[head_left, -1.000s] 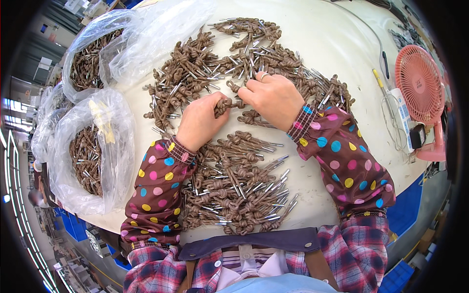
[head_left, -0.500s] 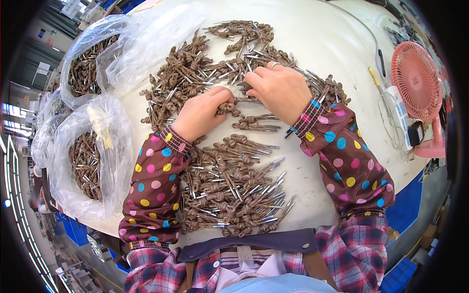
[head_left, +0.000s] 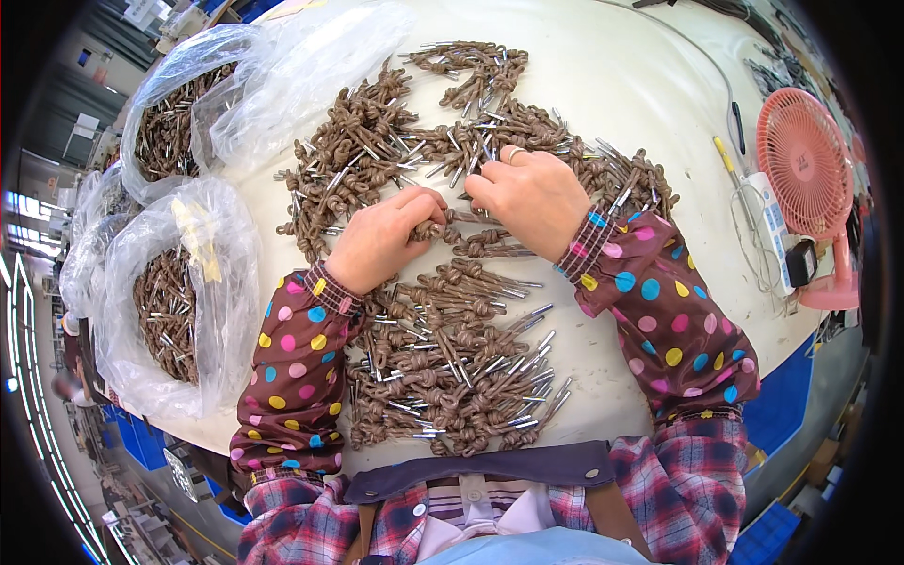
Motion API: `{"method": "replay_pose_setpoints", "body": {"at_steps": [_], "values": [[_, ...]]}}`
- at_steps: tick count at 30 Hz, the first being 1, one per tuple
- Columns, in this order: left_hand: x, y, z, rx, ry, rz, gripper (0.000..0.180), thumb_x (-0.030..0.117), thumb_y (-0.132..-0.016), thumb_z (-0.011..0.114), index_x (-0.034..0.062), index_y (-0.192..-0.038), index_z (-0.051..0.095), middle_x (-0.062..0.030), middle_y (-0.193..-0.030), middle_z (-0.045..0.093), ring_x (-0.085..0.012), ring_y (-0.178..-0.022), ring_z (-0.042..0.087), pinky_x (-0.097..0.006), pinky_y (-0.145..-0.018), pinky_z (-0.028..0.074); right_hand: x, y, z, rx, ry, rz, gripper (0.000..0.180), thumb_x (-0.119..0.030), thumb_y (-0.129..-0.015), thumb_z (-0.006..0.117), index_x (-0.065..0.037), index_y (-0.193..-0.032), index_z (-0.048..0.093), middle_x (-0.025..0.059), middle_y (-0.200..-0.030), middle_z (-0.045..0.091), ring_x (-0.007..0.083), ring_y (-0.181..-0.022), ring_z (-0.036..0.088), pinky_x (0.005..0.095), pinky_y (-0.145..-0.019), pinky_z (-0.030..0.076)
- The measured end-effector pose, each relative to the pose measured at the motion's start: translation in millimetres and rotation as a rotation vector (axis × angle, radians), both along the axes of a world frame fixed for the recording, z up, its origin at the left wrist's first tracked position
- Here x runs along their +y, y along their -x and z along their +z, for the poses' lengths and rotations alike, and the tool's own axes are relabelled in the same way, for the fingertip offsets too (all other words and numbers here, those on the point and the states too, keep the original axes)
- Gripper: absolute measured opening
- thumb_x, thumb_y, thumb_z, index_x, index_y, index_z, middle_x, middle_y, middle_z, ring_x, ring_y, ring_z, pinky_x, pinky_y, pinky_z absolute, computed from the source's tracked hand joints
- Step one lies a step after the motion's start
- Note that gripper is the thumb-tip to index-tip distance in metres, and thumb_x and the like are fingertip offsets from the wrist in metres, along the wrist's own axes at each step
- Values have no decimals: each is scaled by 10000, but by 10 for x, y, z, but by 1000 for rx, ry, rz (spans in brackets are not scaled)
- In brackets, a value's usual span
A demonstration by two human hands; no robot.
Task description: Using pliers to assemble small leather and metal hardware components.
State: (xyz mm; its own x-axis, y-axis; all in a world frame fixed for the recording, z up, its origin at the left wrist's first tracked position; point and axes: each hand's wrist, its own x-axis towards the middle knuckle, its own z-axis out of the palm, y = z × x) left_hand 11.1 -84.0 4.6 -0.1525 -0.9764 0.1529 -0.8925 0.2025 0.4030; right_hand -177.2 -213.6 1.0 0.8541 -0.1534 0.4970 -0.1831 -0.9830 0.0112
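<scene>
Left hand (head_left: 381,237): closed on one knotted brown cord piece (head_left: 435,229), at the middle of the white table (head_left: 640,104).
Right hand (head_left: 532,196): fingers curled into the far loose heap (head_left: 414,141), pinching pieces there.
Done: a near pile (head_left: 452,372) lies in rows, metal tips to the right.
Left: the far heap looks unsorted, about the same size.
Look: short brown cords, knotted, with silver ends.

White round-edged table (head_left: 650,122). On it: a far spread of knotted brown cords with metal tips (head_left: 414,141), a near heap of the same (head_left: 452,377), clear plastic bags (head_left: 179,282) at left holding more, pink desk fan (head_left: 805,179) at right, a thin cable (head_left: 697,56) beside it.
</scene>
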Motion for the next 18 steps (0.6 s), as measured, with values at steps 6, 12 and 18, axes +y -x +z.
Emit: {"method": "replay_pose_setpoints", "body": {"at_steps": [6,12,18], "values": [[244,-22,165,374,-146,85,270,-27,-724,661,73,-959,574,-53,-982,653,-200,-904,650,-303,-775,512,-72,289,223,-107,-91,-101,215,-269,-757,721,-119,-828,585,-3,-756,599,202,-755,602,330,-632,495],[359,182,539,479,-402,-119,367,0,-755,694,19,-1097,564,-108,-1067,629,-221,-1007,609,-320,-897,474,-52,744,206,-104,-266,-230,233,-270,-776,751,-115,-884,615,-2,-687,607,190,-704,611,324,-615,482],[-139,472,504,339,-176,-79,235,63,-859,631,61,-1094,640,-81,-1125,640,-219,-1052,603,-345,-895,472,-97,823,114,-84,-332,-339,243,-287,-800,738,-105,-901,613,13,-722,633,206,-720,625,339,-621,484]]}}
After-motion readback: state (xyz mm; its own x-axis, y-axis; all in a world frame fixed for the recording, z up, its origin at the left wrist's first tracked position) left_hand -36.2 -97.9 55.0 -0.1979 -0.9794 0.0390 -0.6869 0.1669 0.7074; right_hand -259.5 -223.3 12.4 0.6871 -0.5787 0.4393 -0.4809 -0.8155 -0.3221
